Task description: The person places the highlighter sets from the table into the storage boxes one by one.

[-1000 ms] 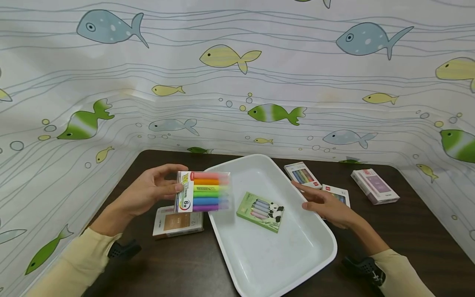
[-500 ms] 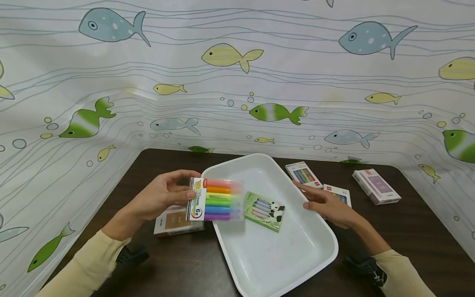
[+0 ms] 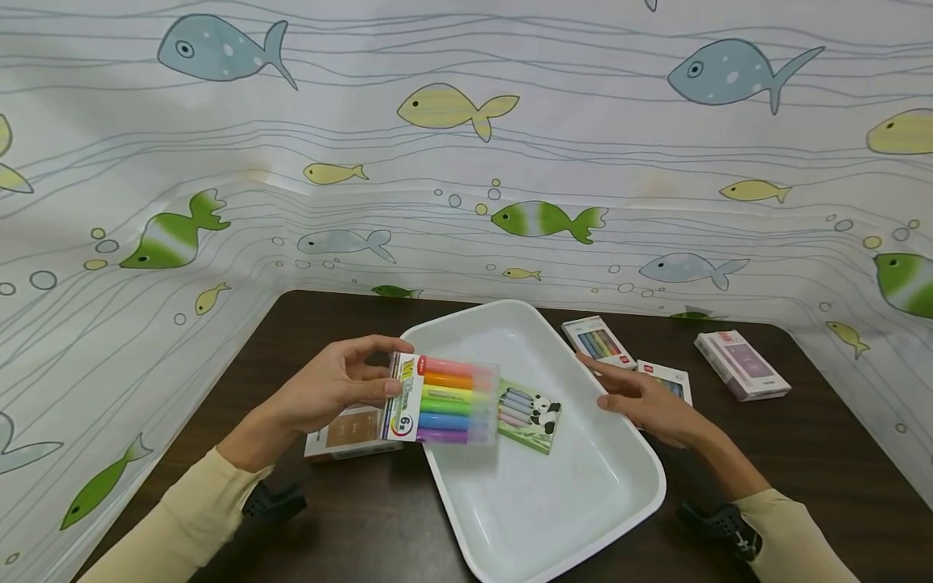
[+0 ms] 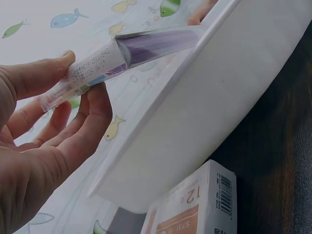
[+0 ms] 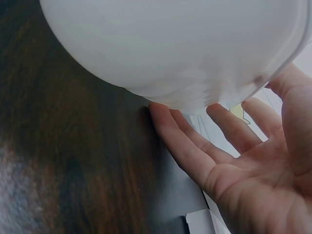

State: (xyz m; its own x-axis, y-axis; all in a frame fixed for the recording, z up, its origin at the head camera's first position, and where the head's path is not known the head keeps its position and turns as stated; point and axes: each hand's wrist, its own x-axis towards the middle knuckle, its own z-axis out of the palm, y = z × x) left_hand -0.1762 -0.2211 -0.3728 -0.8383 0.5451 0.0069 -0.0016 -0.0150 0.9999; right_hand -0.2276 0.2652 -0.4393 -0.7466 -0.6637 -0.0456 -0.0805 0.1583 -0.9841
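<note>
My left hand (image 3: 331, 391) pinches a clear pack of highlighters (image 3: 446, 405) by its white label end, thumb on one side and fingers on the other. The pack's rainbow-coloured pens hang over the left rim of a white tray (image 3: 561, 502); in the left wrist view the highlighter pack (image 4: 97, 66) shows edge-on. Inside the tray lies a green panda-print box of pens (image 3: 530, 417), partly covered by the pack in the head view. My right hand (image 3: 649, 403) holds the tray's right side, thumb at the rim and fingertips against the outer wall (image 5: 185, 73).
A white-and-brown box (image 3: 350, 433) lies left of the tray, under the left hand. Behind the right hand are two white boxes with coloured pictures, one farther back (image 3: 599, 344) and one nearer (image 3: 670, 380). A white-and-purple box (image 3: 742, 364) lies farther right on the dark table (image 3: 794, 502).
My left hand has carried the highlighter pack right and slightly toward me, so it now overlaps the panda box in view. The right hand and the tray have stayed in place.
</note>
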